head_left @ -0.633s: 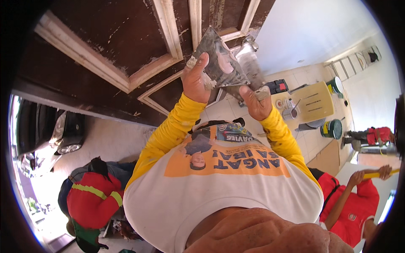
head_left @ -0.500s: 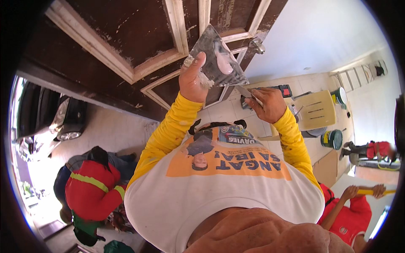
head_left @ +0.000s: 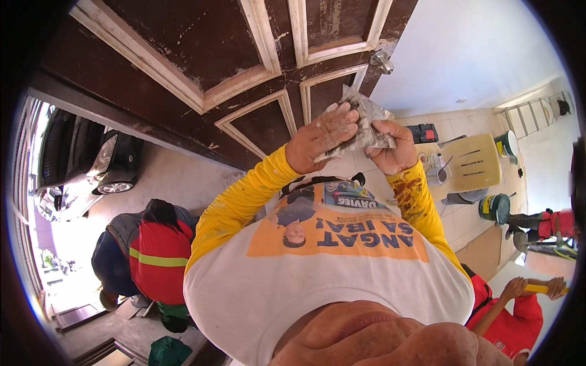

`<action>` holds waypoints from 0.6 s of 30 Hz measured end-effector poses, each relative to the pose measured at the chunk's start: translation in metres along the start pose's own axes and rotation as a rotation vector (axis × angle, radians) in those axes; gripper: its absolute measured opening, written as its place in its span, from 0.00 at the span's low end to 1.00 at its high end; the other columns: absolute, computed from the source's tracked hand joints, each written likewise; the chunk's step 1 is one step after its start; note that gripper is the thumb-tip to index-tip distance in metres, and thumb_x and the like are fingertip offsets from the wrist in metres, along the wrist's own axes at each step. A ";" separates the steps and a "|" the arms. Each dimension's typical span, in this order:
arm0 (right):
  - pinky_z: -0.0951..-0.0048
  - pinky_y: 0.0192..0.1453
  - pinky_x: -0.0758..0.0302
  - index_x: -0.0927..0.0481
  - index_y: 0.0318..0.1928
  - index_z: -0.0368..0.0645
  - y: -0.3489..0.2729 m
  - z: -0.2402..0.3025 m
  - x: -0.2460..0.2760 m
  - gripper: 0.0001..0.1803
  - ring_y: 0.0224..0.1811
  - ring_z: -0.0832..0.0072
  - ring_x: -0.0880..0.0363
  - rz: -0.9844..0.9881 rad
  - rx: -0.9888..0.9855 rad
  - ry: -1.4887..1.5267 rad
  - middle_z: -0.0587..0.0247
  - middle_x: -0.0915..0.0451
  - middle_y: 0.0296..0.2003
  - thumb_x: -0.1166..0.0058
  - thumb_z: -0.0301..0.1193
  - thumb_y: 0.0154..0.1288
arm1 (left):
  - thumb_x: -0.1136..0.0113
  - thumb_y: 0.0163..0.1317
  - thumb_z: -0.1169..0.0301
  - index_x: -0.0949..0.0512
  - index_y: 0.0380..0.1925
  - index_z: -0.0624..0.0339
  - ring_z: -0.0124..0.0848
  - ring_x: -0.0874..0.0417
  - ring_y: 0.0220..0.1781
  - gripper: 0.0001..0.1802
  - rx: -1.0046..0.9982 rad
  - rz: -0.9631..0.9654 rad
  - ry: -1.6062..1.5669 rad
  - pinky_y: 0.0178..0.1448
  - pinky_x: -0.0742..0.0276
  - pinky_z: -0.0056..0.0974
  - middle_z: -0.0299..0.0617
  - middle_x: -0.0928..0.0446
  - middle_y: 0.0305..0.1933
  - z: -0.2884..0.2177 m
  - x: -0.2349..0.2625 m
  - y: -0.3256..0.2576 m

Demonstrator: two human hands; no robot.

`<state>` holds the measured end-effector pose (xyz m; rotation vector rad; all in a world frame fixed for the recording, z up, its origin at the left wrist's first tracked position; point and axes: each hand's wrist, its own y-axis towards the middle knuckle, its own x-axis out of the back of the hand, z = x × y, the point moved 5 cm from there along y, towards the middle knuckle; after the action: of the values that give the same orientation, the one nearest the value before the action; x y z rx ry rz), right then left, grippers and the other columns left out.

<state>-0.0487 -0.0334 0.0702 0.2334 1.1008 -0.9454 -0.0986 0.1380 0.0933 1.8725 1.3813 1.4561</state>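
Note:
A crumpled, folded grey-white sheet (head_left: 364, 125), smeared with dark marks, is between my two hands; whether it is paper or cloth I cannot tell. My left hand (head_left: 322, 139) lies over its left part with the fingers bent round it, pale residue on the skin. On the other side my right hand (head_left: 394, 149) pinches the sheet, thumb on top. Just beyond them stands a dark brown panelled door (head_left: 256, 128) with whitish, patchy mouldings. Its round metal knob (head_left: 382, 61) is above and right of my right hand.
A yellow plastic chair (head_left: 470, 161) with a pot (head_left: 436, 175), paint buckets (head_left: 494, 208) and a dark toolbox (head_left: 422, 133) stand at right. A ladder (head_left: 531, 116) is farther back. People in red work nearby: one bending (head_left: 160, 250) at left, one holding a yellow bar (head_left: 506, 317) at right.
The dark plate with pale putty and the putty knife are no longer seen in my hands; both now hold the grey-white sheet. My hands have come closer together. The person at left bends lower.

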 end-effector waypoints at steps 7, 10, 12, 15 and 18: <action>0.68 0.42 0.16 0.24 0.55 0.33 0.016 -0.006 0.007 0.17 0.43 0.66 0.14 0.409 -0.081 0.303 0.54 0.16 0.47 0.50 0.25 0.68 | 0.35 0.53 0.74 0.28 0.65 0.58 0.47 0.40 0.78 0.35 0.032 0.195 0.144 0.79 0.46 0.54 0.46 0.34 0.73 0.005 0.044 -0.002; 0.67 0.48 0.18 0.25 0.55 0.34 0.002 0.007 -0.039 0.18 0.44 0.67 0.16 0.395 0.150 0.256 0.55 0.16 0.46 0.48 0.27 0.67 | 0.39 0.44 0.77 0.24 0.59 0.60 0.48 0.30 0.71 0.34 -0.148 0.559 0.481 0.74 0.34 0.51 0.51 0.27 0.67 0.017 0.031 -0.041; 0.66 0.45 0.17 0.28 0.59 0.34 -0.009 0.026 -0.053 0.22 0.45 0.66 0.16 0.084 0.621 0.098 0.50 0.17 0.47 0.47 0.26 0.65 | 0.40 0.51 0.78 0.24 0.57 0.59 0.46 0.26 0.67 0.29 0.135 0.350 0.307 0.70 0.31 0.48 0.51 0.25 0.64 0.051 0.053 -0.061; 0.67 0.53 0.25 0.28 0.58 0.31 -0.006 0.024 -0.014 0.23 0.48 0.69 0.23 -0.468 1.359 -0.800 0.54 0.21 0.49 0.49 0.38 0.73 | 0.47 0.68 0.74 0.24 0.57 0.62 0.42 0.21 0.62 0.17 0.772 -0.495 -0.818 0.66 0.27 0.44 0.53 0.23 0.60 0.054 0.086 -0.022; 0.70 0.55 0.30 0.28 0.57 0.30 0.000 0.004 -0.054 0.26 0.48 0.73 0.29 -0.511 1.733 -1.104 0.58 0.24 0.49 0.51 0.44 0.76 | 0.50 0.74 0.65 0.26 0.59 0.63 0.41 0.21 0.62 0.20 0.562 -0.851 -1.401 0.68 0.28 0.48 0.46 0.23 0.61 0.064 0.086 0.002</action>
<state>-0.0525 -0.0066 0.1173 0.6997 -0.9408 -1.9360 -0.0429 0.2274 0.1132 1.5196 1.4193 -0.6664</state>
